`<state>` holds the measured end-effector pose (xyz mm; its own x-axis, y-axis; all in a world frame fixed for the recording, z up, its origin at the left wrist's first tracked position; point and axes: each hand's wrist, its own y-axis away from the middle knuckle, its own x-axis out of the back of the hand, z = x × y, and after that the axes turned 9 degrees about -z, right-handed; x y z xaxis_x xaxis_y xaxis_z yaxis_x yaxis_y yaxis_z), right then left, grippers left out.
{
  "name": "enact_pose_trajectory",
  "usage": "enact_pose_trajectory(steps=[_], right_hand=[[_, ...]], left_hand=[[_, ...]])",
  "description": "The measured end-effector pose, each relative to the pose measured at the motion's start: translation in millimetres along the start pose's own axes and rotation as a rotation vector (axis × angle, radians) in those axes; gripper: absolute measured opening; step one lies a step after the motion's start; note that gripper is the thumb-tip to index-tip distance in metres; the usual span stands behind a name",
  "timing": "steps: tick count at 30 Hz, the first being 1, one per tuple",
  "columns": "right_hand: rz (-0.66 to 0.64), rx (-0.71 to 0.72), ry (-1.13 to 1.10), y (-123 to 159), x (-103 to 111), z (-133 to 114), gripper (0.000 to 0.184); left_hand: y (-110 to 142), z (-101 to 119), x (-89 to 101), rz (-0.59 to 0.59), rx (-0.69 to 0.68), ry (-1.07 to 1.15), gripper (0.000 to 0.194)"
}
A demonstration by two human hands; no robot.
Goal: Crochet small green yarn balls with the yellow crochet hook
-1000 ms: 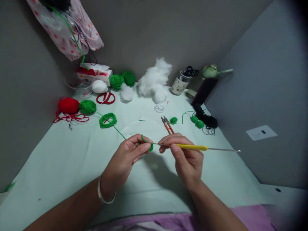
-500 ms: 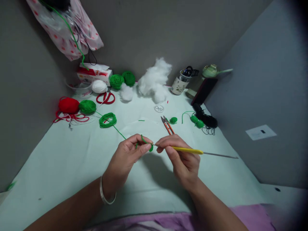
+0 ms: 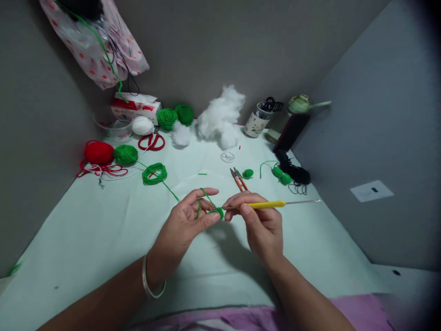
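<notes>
My left hand (image 3: 188, 219) pinches a small green crochet piece (image 3: 218, 212) between thumb and fingers. Green yarn (image 3: 203, 196) runs over its raised index finger and back across the table to a loose green coil (image 3: 155, 173). My right hand (image 3: 261, 219) grips a crochet hook with a yellow handle (image 3: 267, 205). The hook's metal tip meets the green piece, and its bare metal tail points right. Both hands hover above the pale green tabletop (image 3: 103, 230).
Orange thread snips (image 3: 238, 179) and small green crocheted pieces (image 3: 280, 175) lie just beyond the hands. Red scissors (image 3: 151, 141), red, green and white yarn balls, white stuffing (image 3: 222, 117), a jar (image 3: 257, 120) and black yarn (image 3: 298, 174) stand farther back. Grey walls close in on three sides.
My left index finger has lifted, stretching the green yarn up. The hook's tail has swung from pointing down-right to nearly level, and both hands have shifted slightly.
</notes>
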<state>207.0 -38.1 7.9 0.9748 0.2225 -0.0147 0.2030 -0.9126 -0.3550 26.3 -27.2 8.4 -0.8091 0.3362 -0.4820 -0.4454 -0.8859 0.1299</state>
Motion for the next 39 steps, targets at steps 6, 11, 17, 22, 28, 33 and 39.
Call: enact_pose_trajectory(steps=[6,11,17,22,28,33,39], right_hand=[[-0.033,0.009,-0.057,-2,-1,1,0.018],[-0.076,0.039,0.030,-1,-4,0,0.019],[-0.034,0.044,0.060,-4,-8,-1,0.018],[-0.057,0.166,0.349,3,-7,0,0.024],[-0.046,0.346,0.721,15,-9,3,0.049],[-0.024,0.251,0.326,3,-9,1,0.034],[0.015,0.178,0.139,2,-5,4,0.026]], left_hand=[[-1,2,-1.5,-0.003,0.005,0.030,0.051],[0,3,-3.0,-0.046,-0.008,0.086,0.048],[0,2,-2.5,0.015,-0.025,-0.005,0.043],[1,-2,-4.8,0.046,-0.048,0.065,0.046],[4,1,-7.6,-0.081,0.137,0.290,0.049],[3,7,-6.1,-0.095,0.139,0.319,0.049],[3,9,-4.0,-0.058,0.099,0.275,0.047]])
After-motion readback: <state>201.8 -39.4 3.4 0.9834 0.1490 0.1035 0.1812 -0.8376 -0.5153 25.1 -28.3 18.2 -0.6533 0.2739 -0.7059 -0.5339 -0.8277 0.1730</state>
